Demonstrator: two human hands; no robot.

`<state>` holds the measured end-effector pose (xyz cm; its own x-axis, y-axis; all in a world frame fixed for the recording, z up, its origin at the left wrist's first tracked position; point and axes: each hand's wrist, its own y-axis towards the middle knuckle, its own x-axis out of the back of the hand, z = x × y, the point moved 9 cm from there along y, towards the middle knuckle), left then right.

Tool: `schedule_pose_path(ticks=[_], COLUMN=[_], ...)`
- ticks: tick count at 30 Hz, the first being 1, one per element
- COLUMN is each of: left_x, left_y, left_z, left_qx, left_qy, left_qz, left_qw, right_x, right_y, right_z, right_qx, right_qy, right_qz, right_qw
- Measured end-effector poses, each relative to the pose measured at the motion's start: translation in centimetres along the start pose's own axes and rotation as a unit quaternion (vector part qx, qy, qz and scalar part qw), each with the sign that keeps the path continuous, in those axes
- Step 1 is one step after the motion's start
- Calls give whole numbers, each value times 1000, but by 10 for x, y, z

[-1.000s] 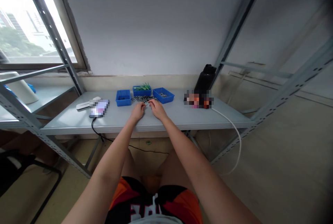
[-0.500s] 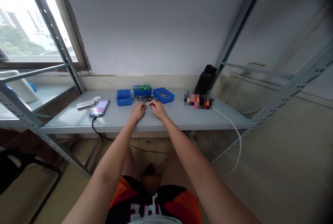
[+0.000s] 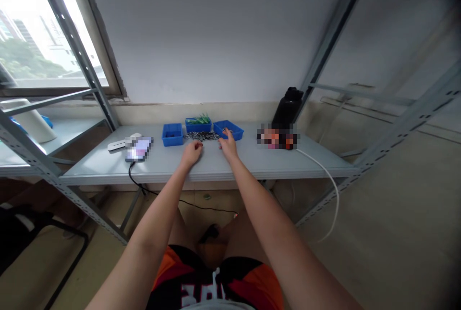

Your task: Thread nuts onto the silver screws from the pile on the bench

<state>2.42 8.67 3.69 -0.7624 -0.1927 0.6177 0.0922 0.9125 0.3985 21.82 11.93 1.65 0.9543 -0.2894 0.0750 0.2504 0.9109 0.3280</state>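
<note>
My left hand (image 3: pixel 192 153) rests on the table with its fingers curled together; what they hold, if anything, is too small to make out. My right hand (image 3: pixel 228 145) is at the near edge of the right blue tray (image 3: pixel 237 134), fingers apart, with nothing visible in them. Just beyond both hands lies a pile of small black and silver pieces (image 3: pixel 201 135). Behind it stands a blue tray (image 3: pixel 198 128) of long green pieces (image 3: pixel 200 119). The left blue tray (image 3: pixel 173 142) has dark small parts at its bottom.
A phone (image 3: pixel 139 148) with a black cable and a white object (image 3: pixel 117 145) lie on the left. At the right stand a black bottle (image 3: pixel 287 108) and a blurred orange and black item (image 3: pixel 277 138) beside a white cable (image 3: pixel 324 170). Metal posts (image 3: pixel 324 36) frame the table.
My right hand has moved away from the left hand, to the right and forward to the right tray, and its fingers have spread. My left hand stays nearly in place.
</note>
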Motion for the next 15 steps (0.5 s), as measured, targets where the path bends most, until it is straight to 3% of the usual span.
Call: schedule_pose_path(ticks=[9, 15], left_x=[-1, 1], left_y=[1, 3], left_z=[1, 1], left_qx=[4, 27], left_qy=[8, 37], left_qz=[9, 1], left_qw=[1000, 999], right_x=[7, 2], right_y=[-4, -5], right_z=[4, 8], right_qx=[-15, 34], right_qy=[37, -64], right_qz=[-6, -9], right_qw=[999, 997])
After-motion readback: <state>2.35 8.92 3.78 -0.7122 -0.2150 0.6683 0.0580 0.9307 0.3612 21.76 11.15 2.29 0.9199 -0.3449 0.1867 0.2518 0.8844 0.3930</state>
